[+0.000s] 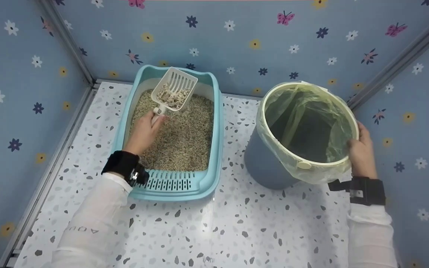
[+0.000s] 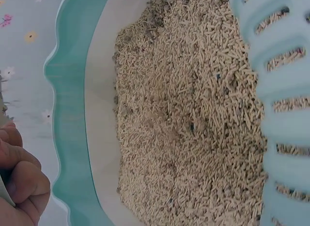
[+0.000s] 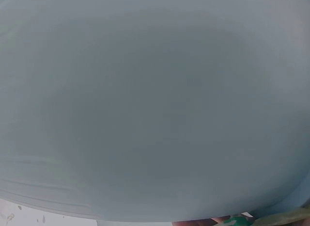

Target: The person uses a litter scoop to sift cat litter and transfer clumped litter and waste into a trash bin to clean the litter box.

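- Holding the white scoop (image 1: 191, 82) by its handle, my left hand (image 1: 144, 130) is closed around it, thumb and fingers curled in.
- The scoop hangs over the litter tray (image 1: 217, 130), toward its far left part; pale clumps (image 1: 173, 98) lie in its bowl, and the slots toward its far edge show.
- Below it, tan pellet litter (image 1: 184, 149) spreads inside the blue tray; the left wrist view shows it reaching the slotted ledge (image 1: 199, 182) at the near end, with my curled fingers (image 2: 29, 182) at the picture's side, past the wavy rim.
- My right hand (image 1: 362, 149) grips the right edge of the bin (image 1: 263, 160), fingers over the outside and thumb at the inner side.
- The bin's pale rim has a thin yellow-green bag (image 1: 311, 173) folded over it, and its wide mouth faces up toward me.
- In the right wrist view a grey-blue surface fills nearly everything, so I cannot tell more of that grip there.
- Between the 2 containers runs a strip of speckled white surface (image 1: 233, 149); a broader stretch lies on my side of them.
- Room is tighter on the right, where my knuckles sit near the patterned wall (image 1: 423, 186).
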A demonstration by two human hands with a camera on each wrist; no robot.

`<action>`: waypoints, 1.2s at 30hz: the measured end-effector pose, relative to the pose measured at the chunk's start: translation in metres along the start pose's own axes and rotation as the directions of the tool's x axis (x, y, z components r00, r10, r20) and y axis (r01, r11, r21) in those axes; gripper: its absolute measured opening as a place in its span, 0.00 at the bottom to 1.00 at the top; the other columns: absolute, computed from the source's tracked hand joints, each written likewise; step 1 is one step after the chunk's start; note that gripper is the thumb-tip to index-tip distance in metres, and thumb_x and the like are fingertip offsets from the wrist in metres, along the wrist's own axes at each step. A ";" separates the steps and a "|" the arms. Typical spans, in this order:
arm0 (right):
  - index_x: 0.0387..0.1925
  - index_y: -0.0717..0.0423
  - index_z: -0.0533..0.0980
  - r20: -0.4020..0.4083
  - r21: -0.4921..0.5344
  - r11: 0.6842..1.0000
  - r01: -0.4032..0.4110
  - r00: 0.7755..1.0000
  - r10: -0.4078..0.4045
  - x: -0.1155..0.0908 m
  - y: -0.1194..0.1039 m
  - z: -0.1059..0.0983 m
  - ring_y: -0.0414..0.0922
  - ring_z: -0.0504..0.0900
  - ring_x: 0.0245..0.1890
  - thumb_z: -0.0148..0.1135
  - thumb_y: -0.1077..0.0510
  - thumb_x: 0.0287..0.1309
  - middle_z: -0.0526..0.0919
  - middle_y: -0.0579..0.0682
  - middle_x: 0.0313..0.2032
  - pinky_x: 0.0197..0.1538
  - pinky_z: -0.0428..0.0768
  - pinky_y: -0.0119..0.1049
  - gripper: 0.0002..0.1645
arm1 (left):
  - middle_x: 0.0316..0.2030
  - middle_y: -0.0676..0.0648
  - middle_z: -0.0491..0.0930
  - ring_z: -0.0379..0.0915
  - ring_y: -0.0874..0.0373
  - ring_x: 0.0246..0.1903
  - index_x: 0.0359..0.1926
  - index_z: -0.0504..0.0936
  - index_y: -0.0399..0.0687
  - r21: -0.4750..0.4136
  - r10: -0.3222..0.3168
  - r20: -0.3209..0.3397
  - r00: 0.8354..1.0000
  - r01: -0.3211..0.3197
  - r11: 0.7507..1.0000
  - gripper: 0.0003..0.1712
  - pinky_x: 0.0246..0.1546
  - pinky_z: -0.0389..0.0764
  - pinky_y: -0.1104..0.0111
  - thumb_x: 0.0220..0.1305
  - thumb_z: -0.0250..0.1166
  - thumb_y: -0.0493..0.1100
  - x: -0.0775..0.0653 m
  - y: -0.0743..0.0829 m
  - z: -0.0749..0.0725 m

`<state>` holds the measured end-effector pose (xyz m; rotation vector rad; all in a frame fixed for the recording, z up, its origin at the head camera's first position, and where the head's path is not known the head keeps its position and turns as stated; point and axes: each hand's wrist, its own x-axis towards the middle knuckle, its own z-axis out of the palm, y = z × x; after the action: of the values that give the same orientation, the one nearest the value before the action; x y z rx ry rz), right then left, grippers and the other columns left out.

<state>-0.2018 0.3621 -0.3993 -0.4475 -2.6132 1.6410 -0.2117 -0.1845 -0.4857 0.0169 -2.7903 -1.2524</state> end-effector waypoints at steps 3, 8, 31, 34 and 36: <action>0.74 0.53 0.38 -0.003 -0.002 1.000 0.004 1.000 -0.004 0.000 0.000 0.000 0.57 0.52 0.70 0.31 0.71 0.59 0.42 0.58 0.73 0.70 0.55 0.49 0.42 | 0.26 0.44 0.69 0.63 0.53 0.21 0.50 0.70 0.36 0.074 -0.002 -0.007 1.000 0.003 0.997 0.27 0.22 0.66 0.64 0.72 0.46 0.58 -0.002 -0.003 -0.006; 0.74 0.53 0.39 -0.003 -0.004 1.000 0.009 1.000 -0.009 -0.001 -0.001 0.000 0.57 0.54 0.69 0.32 0.71 0.59 0.43 0.58 0.73 0.69 0.56 0.49 0.42 | 0.26 0.41 0.74 0.68 0.50 0.18 0.54 0.71 0.37 0.237 0.059 -0.041 0.997 -0.047 0.970 0.26 0.18 0.66 0.62 0.71 0.49 0.56 -0.008 -0.011 -0.015; 0.74 0.54 0.38 0.009 0.023 1.000 0.005 1.000 -0.005 0.001 0.000 0.000 0.57 0.53 0.69 0.32 0.73 0.58 0.43 0.59 0.73 0.69 0.56 0.50 0.43 | 0.15 0.38 0.74 0.68 0.43 0.10 0.44 0.73 0.35 0.550 0.325 -0.083 0.942 -0.228 0.803 0.18 0.08 0.68 0.55 0.65 0.60 0.47 -0.025 -0.026 -0.026; 0.74 0.54 0.38 0.005 0.023 1.000 0.000 1.000 0.000 0.002 0.000 0.000 0.57 0.52 0.69 0.32 0.73 0.58 0.42 0.59 0.73 0.70 0.55 0.49 0.42 | 0.18 0.37 0.76 0.70 0.44 0.12 0.46 0.74 0.35 0.472 0.232 -0.041 0.972 -0.185 0.862 0.21 0.10 0.69 0.56 0.66 0.59 0.50 -0.027 -0.022 -0.026; 0.74 0.54 0.38 0.003 0.018 1.000 -0.003 1.000 0.003 0.002 0.000 -0.001 0.57 0.52 0.69 0.32 0.72 0.58 0.41 0.58 0.73 0.70 0.55 0.49 0.42 | 0.21 0.37 0.76 0.70 0.46 0.15 0.46 0.74 0.35 0.400 0.148 0.008 0.989 -0.138 0.906 0.21 0.13 0.68 0.58 0.67 0.57 0.51 -0.027 -0.018 -0.026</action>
<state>-0.2035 0.3629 -0.3990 -0.4488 -2.5993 1.6662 -0.1827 -0.2148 -0.4839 -0.1443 -2.9111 -0.6295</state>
